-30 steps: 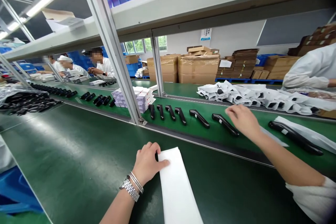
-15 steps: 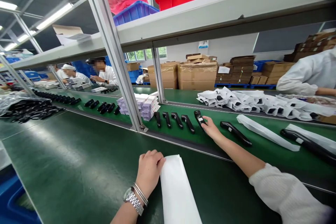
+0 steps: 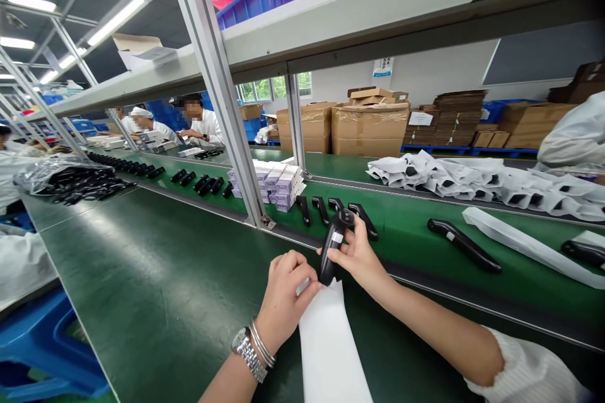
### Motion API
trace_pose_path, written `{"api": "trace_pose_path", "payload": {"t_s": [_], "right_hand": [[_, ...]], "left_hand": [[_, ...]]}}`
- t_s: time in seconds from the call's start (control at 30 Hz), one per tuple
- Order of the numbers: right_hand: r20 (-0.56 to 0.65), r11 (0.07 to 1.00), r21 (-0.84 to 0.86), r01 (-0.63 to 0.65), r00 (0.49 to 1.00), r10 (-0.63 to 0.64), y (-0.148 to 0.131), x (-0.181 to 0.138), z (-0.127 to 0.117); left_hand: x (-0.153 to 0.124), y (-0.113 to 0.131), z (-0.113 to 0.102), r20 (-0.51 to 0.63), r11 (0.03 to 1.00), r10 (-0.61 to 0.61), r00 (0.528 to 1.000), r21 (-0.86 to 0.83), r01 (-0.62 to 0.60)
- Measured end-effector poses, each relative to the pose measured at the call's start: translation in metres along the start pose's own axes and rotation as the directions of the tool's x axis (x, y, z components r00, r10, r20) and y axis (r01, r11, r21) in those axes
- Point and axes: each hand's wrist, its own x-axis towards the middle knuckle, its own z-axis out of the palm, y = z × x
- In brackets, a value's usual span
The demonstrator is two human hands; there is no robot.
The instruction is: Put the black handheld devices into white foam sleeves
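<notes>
My right hand is closed around a black handheld device with a bent head and a small white label. The device tilts just above the mouth of a flat white sleeve on the green table. At that mouth, my left hand pinches the sleeve's upper edge, its fingertips close beside the device's lower end. Whether the tip has entered the sleeve I cannot tell. Behind my right hand, several similar black devices lie on the green belt. Another black device rests further right, beside a long white sleeve.
A metal post rises at the table's far edge, close to stacked purple-white boxes. Wrapped white packages lie across the belt. Overhead runs a shelf. A blue stool stands lower left; co-workers sit in the distance.
My right hand has lifted the black device off the belt and carried it left and toward me, to the sleeve's mouth. My left hand now pinches the sleeve's edge. The view has shifted slightly.
</notes>
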Motion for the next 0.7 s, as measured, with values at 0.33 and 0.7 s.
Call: {"api": "trace_pose_path", "payload": {"t_s": [0.33,0.7], "right_hand": [[-0.106,0.991,-0.047,0.129,0.985,-0.133,-0.024,0.0,0.001],[-0.032,0.996,-0.079,0.051,0.998,-0.054,-0.024,-0.008,0.005]], "left_hand": [[0.0,0.005,-0.004,-0.019,0.998,0.058,0.998,-0.016,-0.059],[0.0,0.005,-0.003,-0.009,0.998,0.063,0.998,-0.027,-0.063]]}}
